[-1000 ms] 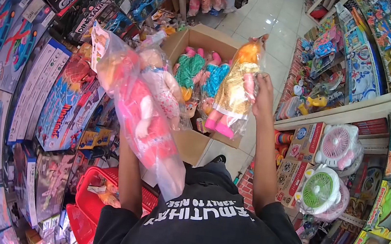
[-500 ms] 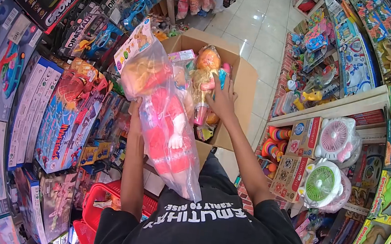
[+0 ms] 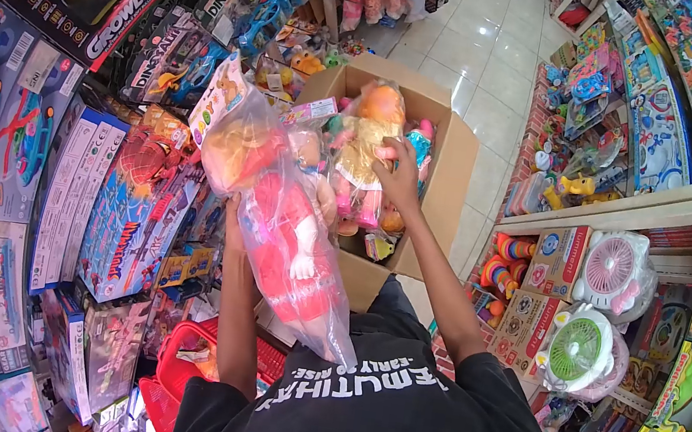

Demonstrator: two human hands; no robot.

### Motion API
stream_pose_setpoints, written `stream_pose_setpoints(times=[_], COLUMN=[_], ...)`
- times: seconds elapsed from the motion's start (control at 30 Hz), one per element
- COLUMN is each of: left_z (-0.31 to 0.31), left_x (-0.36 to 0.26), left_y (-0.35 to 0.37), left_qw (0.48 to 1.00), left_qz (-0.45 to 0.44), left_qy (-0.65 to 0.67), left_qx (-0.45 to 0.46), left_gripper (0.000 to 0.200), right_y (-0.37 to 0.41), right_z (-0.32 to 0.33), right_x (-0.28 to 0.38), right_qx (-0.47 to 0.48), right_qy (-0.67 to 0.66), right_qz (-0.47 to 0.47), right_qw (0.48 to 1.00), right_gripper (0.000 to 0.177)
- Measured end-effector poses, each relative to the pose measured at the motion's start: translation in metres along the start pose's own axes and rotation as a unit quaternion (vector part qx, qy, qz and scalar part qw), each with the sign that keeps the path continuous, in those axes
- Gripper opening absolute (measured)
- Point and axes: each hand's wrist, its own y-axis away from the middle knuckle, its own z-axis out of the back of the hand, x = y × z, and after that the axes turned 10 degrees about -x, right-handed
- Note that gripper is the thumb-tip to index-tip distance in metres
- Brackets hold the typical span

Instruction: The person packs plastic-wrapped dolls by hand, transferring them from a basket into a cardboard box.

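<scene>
Right hand [image 3: 399, 181] fingers grip gold doll [image 3: 363, 141], now down in box [image 3: 456, 174]; left hand [image 3: 233, 206] clutches bagged dolls [image 3: 280, 216].

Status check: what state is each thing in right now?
red-dress doll: bagged, held up by left hand.
gold-dress doll: bagged, gripped by right hand at the box mouth.
cardboard box: open, dolls inside.
red basket: on floor, items inside.

"CROWLER": black toy box [image 3: 85, 7], upper left shelf. "EARLY TO RISE", upside down: black shirt [image 3: 390, 414]. Remaining box lettering unreadable.
</scene>
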Motion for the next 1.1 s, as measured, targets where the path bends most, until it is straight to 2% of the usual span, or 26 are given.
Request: stream_pose_setpoints(times=[0.1, 0.17, 0.23, 0.3, 0.37, 0.4, 0.47, 0.6, 0.63, 0.67, 0.7, 0.73, 0.77, 0.8, 0.83, 0.9, 0.93, 0.97, 1.03, 1.1], left_z=[0.003, 0.009, 0.008, -0.001, 0.005, 0.007, -0.005, -0.005, -0.005, -0.005, -0.006, -0.006, -0.008, -0.01, -0.015, -0.022, -0.02, -0.017, -0.013, -0.017], left_x=[0.001, 0.004, 0.004, 0.006, 0.01, 0.012, 0.014, 0.018, 0.02, 0.021, 0.023, 0.026, 0.028, 0.03, 0.029, 0.027, 0.027, 0.028, 0.026, 0.021], left_y=[0.004, 0.003, 0.003, 0.005, 0.003, 0.0, 0.002, -0.008, -0.01, -0.011, -0.013, -0.015, -0.017, -0.02, -0.021, -0.021, -0.025, -0.031, -0.034, -0.032], left_qw=[1.0, 1.0, 1.0, 0.999, 1.0, 1.0, 1.0, 1.0, 1.0, 1.0, 0.999, 0.999, 0.999, 0.999, 0.999, 0.998, 0.998, 0.999, 1.0, 0.999], left_qz=[-0.013, -0.013, -0.014, -0.019, -0.005, 0.006, -0.001, 0.011, 0.012, 0.013, 0.016, 0.017, 0.016, 0.014, 0.014, 0.04, 0.039, 0.025, 0.011, 0.027], left_qy=[-0.008, -0.005, -0.003, -0.005, 0.007, 0.02, 0.012, 0.002, 0.004, 0.01, 0.017, 0.017, 0.019, 0.02, 0.02, 0.047, 0.046, 0.032, 0.018, 0.025], left_qx=[0.021, 0.018, 0.02, -0.028, -0.004, 0.022, 0.013, 0.01, 0.011, 0.019, 0.026, 0.027, 0.028, 0.029, 0.032, 0.02, 0.02, 0.015, 0.008, 0.018], left_gripper=[0.054, 0.054, 0.055, 0.056, 0.056, 0.056, 0.056, 0.056, 0.056, 0.055, 0.054, 0.054, 0.053, 0.052, 0.052, 0.051, 0.051, 0.05, 0.05, 0.05], right_y=[0.0, 0.011, 0.017, 0.013, 0.012, 0.012, 0.011, 0.013, 0.013, 0.014, 0.02, 0.028, 0.034, 0.043, 0.041, 0.04, 0.04, 0.04, 0.041, 0.031], right_z=[-0.027, -0.05, -0.067, -0.071, -0.068, -0.064, -0.054, -0.022, -0.007, 0.003, 0.006, 0.005, 0.006, 0.009, 0.011, 0.012, 0.014, 0.016, 0.024, 0.037], right_x=[0.004, 0.006, 0.0, -0.007, -0.008, -0.009, -0.012, 0.011, 0.029, 0.041, 0.047, 0.054, 0.068, 0.083, 0.087, 0.09, 0.089, 0.082, 0.061, 0.052], right_qx=[-0.011, 0.005, -0.018, -0.001, 0.043, 0.04, 0.073, 0.044, 0.133, 0.216, 0.215, 0.28, 0.336, 0.261, 0.258, 0.204, 0.173, 0.174, 0.047, -0.018], right_qy=[-0.006, 0.0, 0.049, 0.079, 0.071, 0.073, 0.112, 0.161, 0.008, -0.146, -0.144, -0.226, -0.304, -0.329, -0.329, -0.28, -0.265, -0.267, -0.278, -0.408], right_qz=[0.029, 0.031, 0.012, 0.011, -0.049, -0.048, 0.007, 0.047, -0.028, -0.101, -0.102, -0.213, -0.318, -0.194, -0.192, -0.142, -0.167, -0.166, -0.183, -0.234], right_qw=[0.999, 1.0, 0.999, 0.997, 0.995, 0.995, 0.991, 0.985, 0.991, 0.96, 0.961, 0.908, 0.833, 0.887, 0.888, 0.927, 0.934, 0.934, 0.942, 0.882], right_gripper=[0.049, 0.055, 0.064, 0.071, 0.071, 0.071, 0.069, 0.072, 0.069, 0.065, 0.065, 0.068, 0.07, 0.069, 0.069, 0.066, 0.058, 0.058, 0.052, 0.047])
